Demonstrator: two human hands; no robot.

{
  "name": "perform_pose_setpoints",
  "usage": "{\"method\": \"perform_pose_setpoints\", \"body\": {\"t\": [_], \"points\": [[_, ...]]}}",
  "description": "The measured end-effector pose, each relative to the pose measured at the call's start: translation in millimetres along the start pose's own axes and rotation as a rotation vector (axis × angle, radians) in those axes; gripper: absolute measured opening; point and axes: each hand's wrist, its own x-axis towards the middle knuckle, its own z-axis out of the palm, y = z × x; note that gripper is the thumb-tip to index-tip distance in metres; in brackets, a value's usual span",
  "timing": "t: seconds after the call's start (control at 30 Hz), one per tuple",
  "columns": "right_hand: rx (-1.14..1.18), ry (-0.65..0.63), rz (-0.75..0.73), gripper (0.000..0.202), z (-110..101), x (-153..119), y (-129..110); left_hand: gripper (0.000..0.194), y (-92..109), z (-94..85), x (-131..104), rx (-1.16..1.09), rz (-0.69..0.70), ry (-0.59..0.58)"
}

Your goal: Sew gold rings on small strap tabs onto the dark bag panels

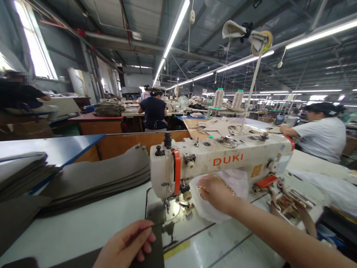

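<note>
A white sewing machine marked DUKI stands on the pale table, its needle area lit. My left hand is closed at the lower middle, thumb and index finger pinching the edge of a dark grey-brown piece just in front of the needle plate. My right hand reaches under the machine arm, over a translucent white plastic sheet. Its fingers are curled and point left, with rings on them and a gold chain by the wrist. Whatever that hand holds, if anything, is hidden.
Stacked dark pieces lie left of the machine, with another stack at the far left. Beige cut pieces and thread cones are behind it. A tray sits right. Other people sit at tables ahead, left and right.
</note>
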Motion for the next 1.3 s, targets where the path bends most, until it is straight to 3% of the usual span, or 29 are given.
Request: {"method": "perform_pose_setpoints", "body": {"t": [0.13, 0.3, 0.43, 0.57, 0.67, 0.73, 0.93, 1.17, 1.3], "points": [[-0.072, -0.099, 0.002, 0.018, 13, 13, 5, 0.038, -2, 2.2, 0, 0.002, -0.022, -0.021], [-0.092, -0.119, 0.024, 0.017, 18, 16, 6, 0.032, 2, 3.4, 5, 0.059, 0.028, -0.038], [-0.05, -0.032, 0.09, 0.016, 8, 13, 9, 0.029, 11, 3.1, 1, 0.094, 0.042, -0.026], [0.044, 0.081, 0.143, 0.02, 0, -12, -7, 0.02, 10, 4.7, -9, 0.128, 0.083, -0.051], [0.218, 0.055, 0.093, 0.022, 7, -36, -34, 0.018, 6, 7.8, -14, 0.09, 0.097, -0.069], [0.524, 0.023, 0.113, 0.026, 17, -45, -55, 0.017, 6, 9.9, -16, 0.068, 0.094, -0.059], [1.13, -0.034, 0.332, 0.014, 58, -25, -93, 0.017, 11, 11.2, -22, 0.038, 0.051, -0.007], [1.365, -0.049, 0.368, 0.019, 74, -16, -93, 0.017, 15, 11.4, -25, 0.041, 0.02, 0.05], [1.349, 0.019, 0.325, 0.016, 74, -22, -97, 0.017, 19, 13.0, -25, 0.118, 0.044, 0.102]]}}
